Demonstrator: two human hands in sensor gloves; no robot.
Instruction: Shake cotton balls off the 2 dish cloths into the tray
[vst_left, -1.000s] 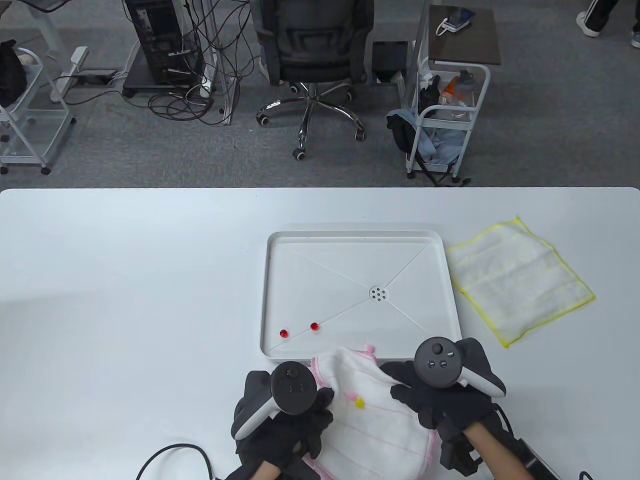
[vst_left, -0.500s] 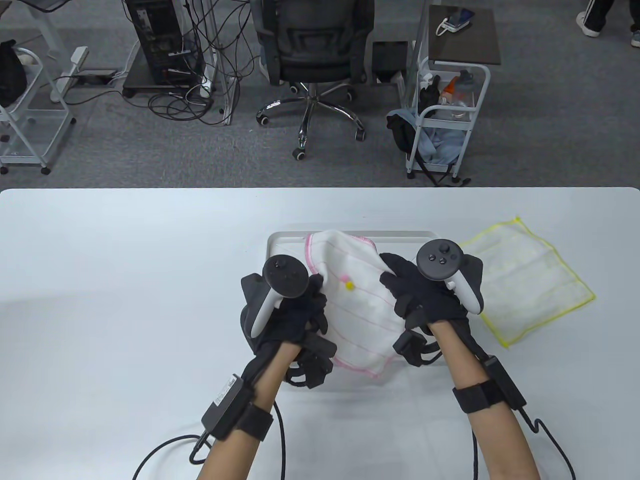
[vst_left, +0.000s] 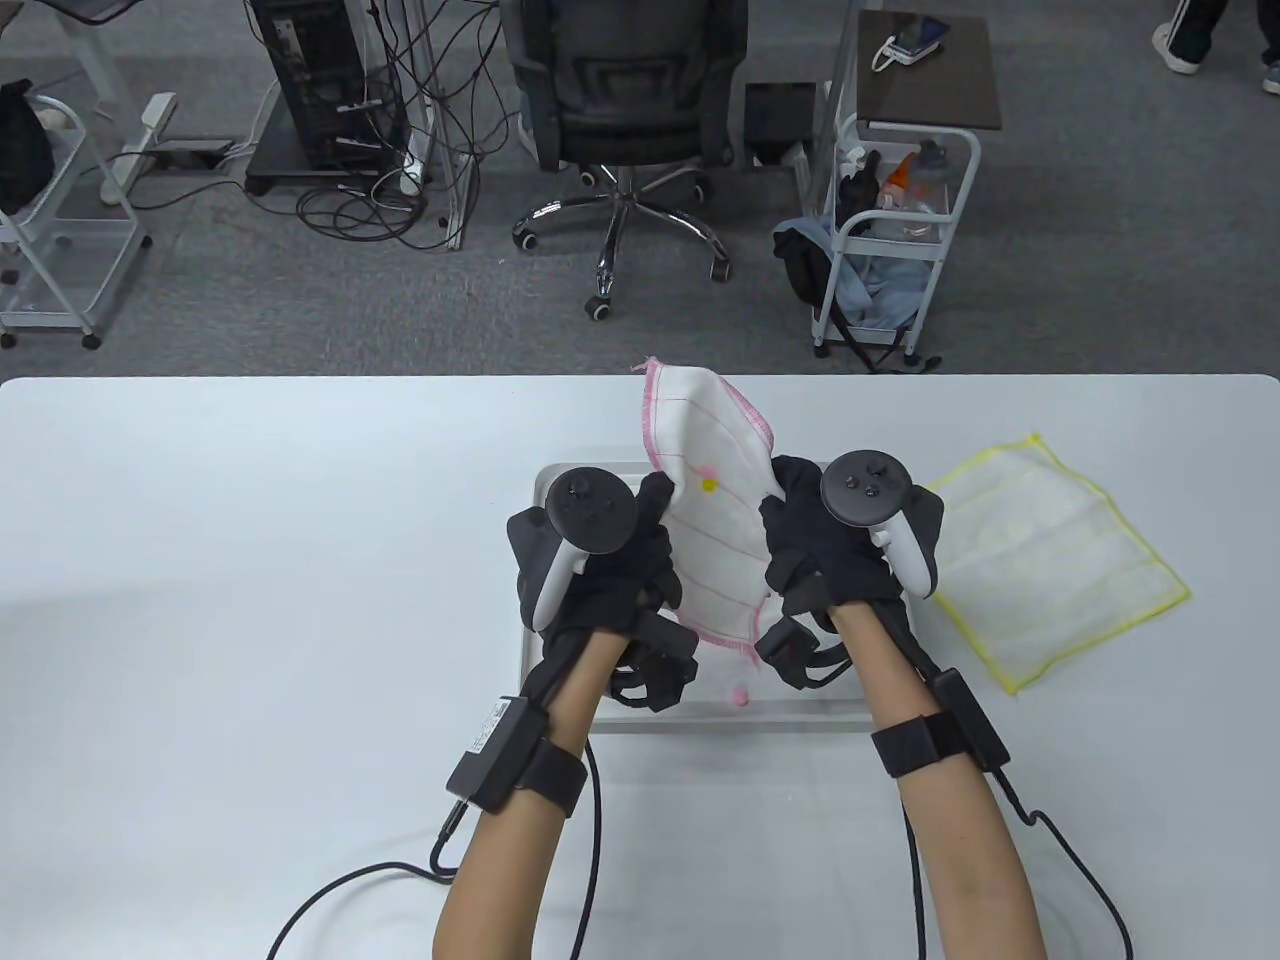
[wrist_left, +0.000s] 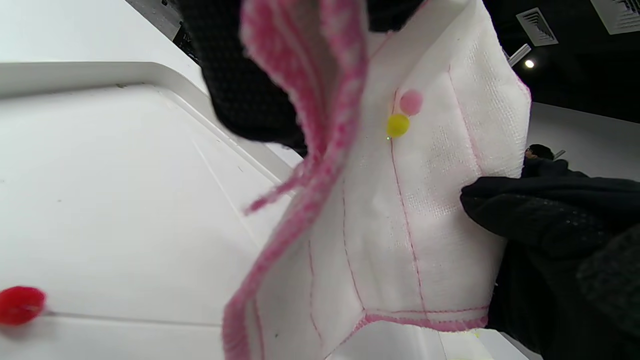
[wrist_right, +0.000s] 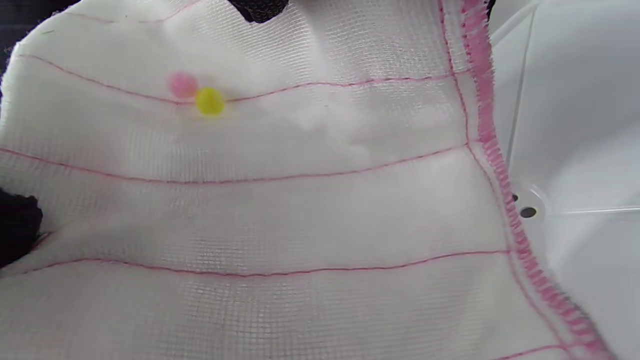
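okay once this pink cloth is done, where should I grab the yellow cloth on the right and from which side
Judging by how the yellow cloth lies, flat and spread out, right of the tray, take its two near corners, one per hand, coming in from your side of the table. It could then be lifted over the tray with the far edge hanging, much as the left hand and right hand hold the pink cloth.

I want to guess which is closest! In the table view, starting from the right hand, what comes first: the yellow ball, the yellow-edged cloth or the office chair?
1. Yellow ball: on the pink-edged cloth, just left of the right hand.
2. Yellow-edged cloth: on the table, to its right.
3. Office chair: on the floor, beyond the table.
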